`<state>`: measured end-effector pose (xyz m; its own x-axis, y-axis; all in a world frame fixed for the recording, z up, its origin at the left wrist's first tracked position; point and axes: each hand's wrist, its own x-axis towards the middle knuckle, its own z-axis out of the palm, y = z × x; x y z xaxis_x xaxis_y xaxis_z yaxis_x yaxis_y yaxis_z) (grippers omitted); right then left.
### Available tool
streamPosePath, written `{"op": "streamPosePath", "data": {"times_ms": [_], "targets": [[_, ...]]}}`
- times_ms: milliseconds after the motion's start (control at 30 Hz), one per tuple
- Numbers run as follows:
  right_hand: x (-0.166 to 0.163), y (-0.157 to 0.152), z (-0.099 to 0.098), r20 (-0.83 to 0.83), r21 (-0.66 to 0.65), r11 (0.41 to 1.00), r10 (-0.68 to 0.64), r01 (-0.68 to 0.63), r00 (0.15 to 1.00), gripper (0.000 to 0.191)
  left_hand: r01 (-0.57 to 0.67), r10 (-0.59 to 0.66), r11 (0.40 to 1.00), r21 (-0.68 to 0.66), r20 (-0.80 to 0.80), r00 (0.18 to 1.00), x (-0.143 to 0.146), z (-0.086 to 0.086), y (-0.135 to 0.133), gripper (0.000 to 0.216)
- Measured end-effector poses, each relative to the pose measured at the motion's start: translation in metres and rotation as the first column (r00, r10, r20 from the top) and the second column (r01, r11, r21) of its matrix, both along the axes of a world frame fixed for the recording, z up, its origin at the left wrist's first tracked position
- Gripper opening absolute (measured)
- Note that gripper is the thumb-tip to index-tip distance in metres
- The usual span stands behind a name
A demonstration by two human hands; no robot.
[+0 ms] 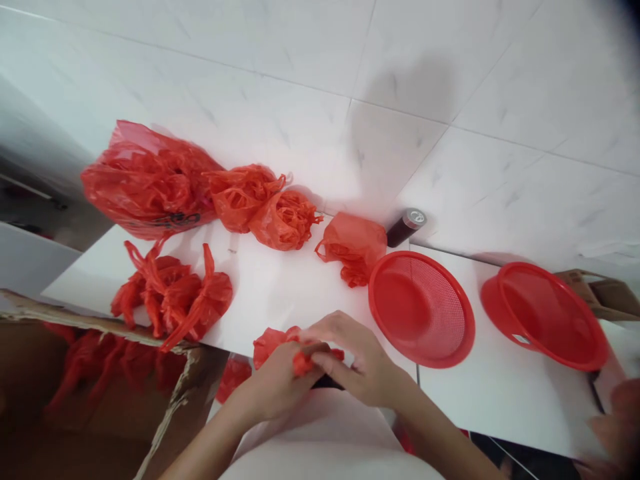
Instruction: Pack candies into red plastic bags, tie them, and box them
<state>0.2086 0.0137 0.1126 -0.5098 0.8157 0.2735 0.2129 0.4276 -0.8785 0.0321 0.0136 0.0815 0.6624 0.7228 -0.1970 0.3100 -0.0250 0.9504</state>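
Observation:
Close to my body, at the table's near edge, my left hand (283, 380) and my right hand (363, 363) meet around a crumpled red plastic bag (269, 343). The left fingers curl around its gathered part. From the other side, my right thumb and fingers pinch the same part. Part of the bag is hidden behind my hands. Left of them, a pile of knotted red plastic bags (175, 293) lies on the white table (280, 293). Right of my hands stands a red mesh basket (423, 310).
Along the wall are a large stuffed red bag (150, 180), two round bundles of red bags (285, 220), a loose red bag (355, 240) and a dark can (406, 227). A second red basket (545, 317) stands right. A cardboard box (173, 400) holds red bags. Another person's blurred hand (620, 420) is lower right.

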Motion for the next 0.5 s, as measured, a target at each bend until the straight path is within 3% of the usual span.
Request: {"op": "streamPosePath", "data": {"times_ms": [100,200,267,333,433,500], "targets": [[0.008,0.003,-0.017,0.124,-0.220,0.974,-0.035,0.062,0.992,0.038,-0.123,0.138,0.970,-0.211,0.059,0.989,-0.007,0.000,0.003,0.037],[0.014,-0.001,-0.024,0.137,-0.302,0.948,-0.062,0.101,0.989,0.014,-0.188,0.228,0.920,-0.343,0.081,0.970,-0.017,-0.002,0.006,0.040],[0.017,-0.006,-0.016,0.088,-0.302,0.942,-0.126,0.147,0.988,0.008,-0.193,0.262,0.878,-0.438,0.104,0.959,-0.022,-0.003,0.007,0.041],[0.021,-0.009,0.000,0.012,-0.343,0.935,-0.085,0.084,0.996,0.003,-0.131,0.242,0.856,-0.501,0.163,0.956,-0.028,-0.001,0.008,0.041],[0.020,-0.005,0.016,-0.101,-0.403,0.909,0.068,-0.103,0.993,0.008,0.008,0.094,0.908,-0.420,0.221,0.971,-0.033,0.006,0.010,0.039],[0.014,0.002,0.011,-0.071,-0.414,0.907,0.052,-0.077,0.996,0.016,0.046,0.013,0.959,-0.280,0.204,0.979,-0.034,0.011,0.013,0.030]]}}
